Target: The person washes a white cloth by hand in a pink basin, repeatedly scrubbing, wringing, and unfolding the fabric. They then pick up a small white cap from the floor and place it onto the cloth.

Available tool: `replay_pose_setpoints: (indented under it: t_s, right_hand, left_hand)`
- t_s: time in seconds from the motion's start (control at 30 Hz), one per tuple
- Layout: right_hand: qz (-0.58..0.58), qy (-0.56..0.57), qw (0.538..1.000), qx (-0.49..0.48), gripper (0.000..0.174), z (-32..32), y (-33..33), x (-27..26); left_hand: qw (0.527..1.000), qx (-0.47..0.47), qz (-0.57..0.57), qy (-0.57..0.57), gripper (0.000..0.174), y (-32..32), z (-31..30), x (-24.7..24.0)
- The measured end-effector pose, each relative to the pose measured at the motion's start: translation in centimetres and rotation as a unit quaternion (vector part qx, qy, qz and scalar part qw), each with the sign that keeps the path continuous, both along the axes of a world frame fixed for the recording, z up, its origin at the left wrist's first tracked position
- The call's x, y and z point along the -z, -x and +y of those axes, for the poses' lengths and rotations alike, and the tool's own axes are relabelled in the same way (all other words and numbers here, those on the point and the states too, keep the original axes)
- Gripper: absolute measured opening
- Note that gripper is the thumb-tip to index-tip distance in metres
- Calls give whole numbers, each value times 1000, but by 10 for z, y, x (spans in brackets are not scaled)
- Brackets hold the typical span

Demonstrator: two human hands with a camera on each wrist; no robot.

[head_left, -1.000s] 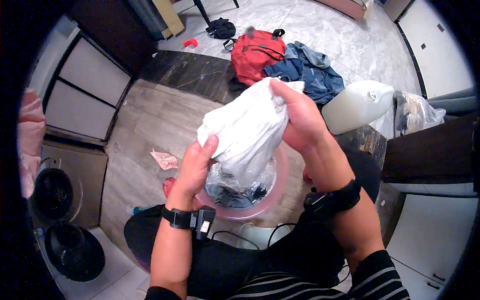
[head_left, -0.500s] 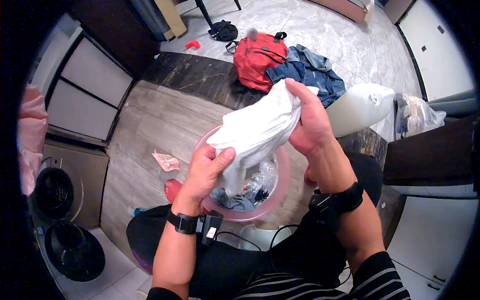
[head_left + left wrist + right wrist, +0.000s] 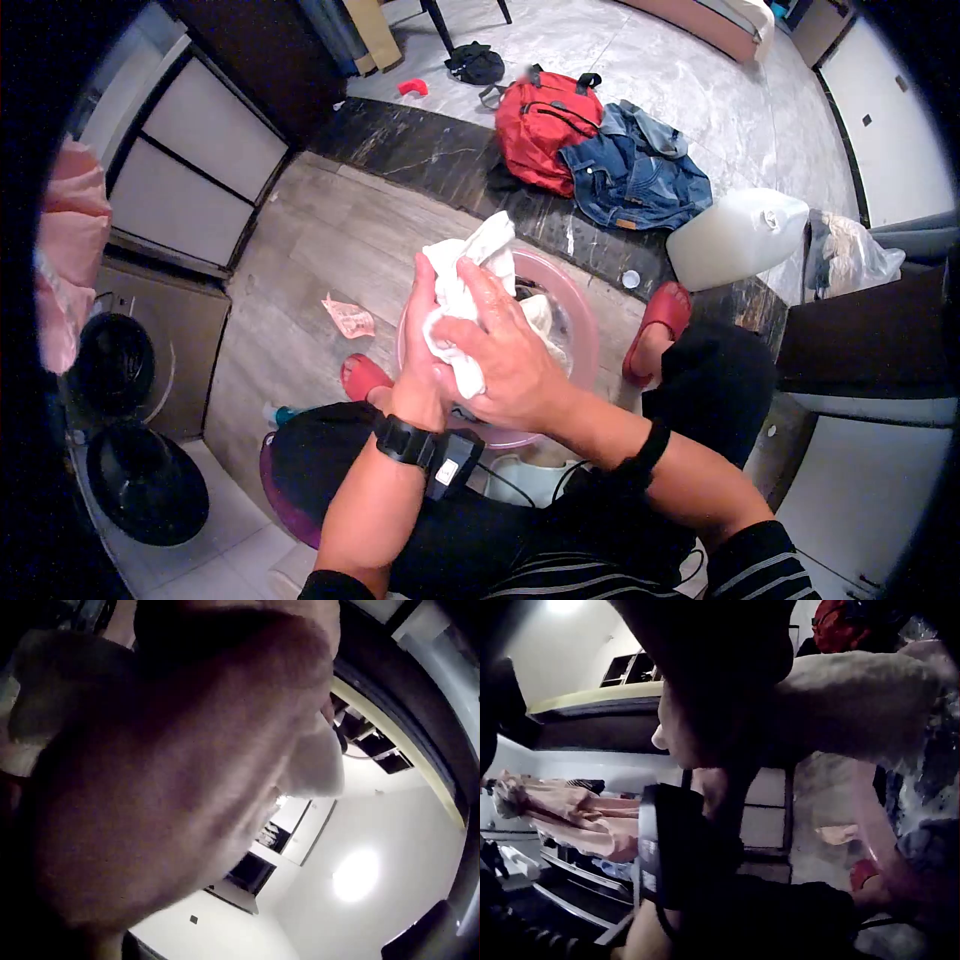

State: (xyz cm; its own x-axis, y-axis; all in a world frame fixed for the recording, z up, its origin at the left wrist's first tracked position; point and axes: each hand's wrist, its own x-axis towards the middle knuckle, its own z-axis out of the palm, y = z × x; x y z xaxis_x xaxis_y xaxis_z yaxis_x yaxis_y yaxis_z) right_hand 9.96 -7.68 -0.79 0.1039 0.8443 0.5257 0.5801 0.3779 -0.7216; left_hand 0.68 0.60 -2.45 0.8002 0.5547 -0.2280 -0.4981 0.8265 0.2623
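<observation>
A bunched white cloth [image 3: 487, 240] is squeezed between both hands above a pink basin [image 3: 589, 335]. My left hand [image 3: 424, 340] grips it from the left, its palm facing the cloth. From the right, my right hand [image 3: 518, 358] wraps its fingers over the cloth. One end of the cloth sticks out above the fingers and a fold hangs between the hands. In the right wrist view the cloth [image 3: 862, 697] stretches toward the basin [image 3: 870, 810]. Other wet fabric lies in the basin, partly hidden by the hands.
Red slippers [image 3: 660, 325] are on the feet at both sides of the basin. A white jug [image 3: 735, 240], blue denim garment [image 3: 640, 175] and red backpack [image 3: 540, 125] sit on and beyond the dark stone ledge [image 3: 400, 150]. Black round pans or lids [image 3: 145, 490] are at the left.
The white cloth, earlier spread between the separated hands, is now bunched. My right hand came down and left to meet the left hand. The head view shifted slightly.
</observation>
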Motion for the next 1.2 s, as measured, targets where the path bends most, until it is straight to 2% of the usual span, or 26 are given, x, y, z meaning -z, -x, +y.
replay_pose_setpoints:
  t_s: [0.03,0.07,0.17,0.2,0.27,0.3,0.33,0.37,0.4,0.47,0.5,0.53,0.57,0.6,0.7,0.73,0.77,0.8,0.83,0.93,1.0,1.03,1.07,1.1,1.13,1.2]
  right_hand:
    - [-7,3,1000,14,35,0,2,2]
    - [-22,11,999,37,37,3,0,4]
    - [-14,-3,1000,25,29,16,-9,7]
    - [70,-11,996,59,21,21,-3,6]
    - [154,193,960,133,22,29,-16,-8]
    - [195,292,921,170,23,35,-24,-13]
    - [512,270,806,124,24,47,-36,3]
    - [770,214,597,63,31,55,-45,20]
    - [789,210,577,14,32,50,-49,20]
    - [545,202,813,29,31,39,-42,-3]
    - [396,192,897,33,30,30,-35,-9]
    - [317,122,937,83,29,26,-10,3]
    - [164,66,981,84,29,24,-7,14]
    - [13,-7,994,104,30,22,-5,21]
    - [125,80,977,156,30,23,-6,10]
    - [161,107,966,171,30,25,-9,8]
    - [344,168,914,131,30,31,-19,9]
    - [515,222,824,86,29,37,-36,12]
    - [663,265,699,37,28,41,-49,9]
    - [750,259,609,-8,19,37,-62,-12]
    - [519,245,819,-3,35,36,-54,-19]
    - [384,227,895,-1,44,35,-50,-19]
    - [401,213,889,-60,56,28,-48,-12]
    - [365,208,905,-60,56,28,-48,-8]
    - [329,202,921,-60,55,24,-50,-5]
    - [301,218,928,-40,52,24,-52,-2]
  left_hand:
    - [1000,12,-10,4,53,-2,-2,-5]
    - [996,-39,75,24,52,-7,-5,-8]
    - [997,-17,-69,-17,46,-5,-4,31]
    - [986,-90,136,-22,46,-9,-19,14]
    - [968,-78,233,-40,43,-24,-24,-10]
    - [955,-70,283,-50,42,-28,-25,-14]
    - [965,-60,243,-78,42,-27,-24,-8]
    - [968,-67,229,-81,43,-27,-24,-4]
    - [970,-72,215,-83,43,-28,-23,-5]
    - [977,-76,186,-66,44,-26,-18,-15]
    - [984,-60,160,-57,46,-17,-11,-8]
    - [989,-45,135,-49,47,-6,-2,3]
    - [993,-29,110,-41,49,1,2,13]
    - [999,-33,38,-8,47,2,-1,12]
    - [959,-48,257,-109,47,-6,-29,-12]
    - [953,-29,299,-44,43,-17,-26,-16]
    - [954,-27,288,-71,42,-19,-26,-14]
    - [955,-23,278,-99,41,-21,-27,-12]
    - [955,-20,267,-127,40,-23,-28,-11]
    - [967,-2,212,-144,42,-22,-23,-25]
    - [958,14,218,-184,45,-10,-14,-29]
    - [958,5,224,-181,46,-5,-11,-30]
    - [957,-3,231,-178,46,-1,-9,-32]
    - [956,-9,236,-176,47,2,-8,-33]
    - [968,-15,185,-166,45,3,-7,-27]
    - [950,-11,200,-238,46,2,-12,-27]
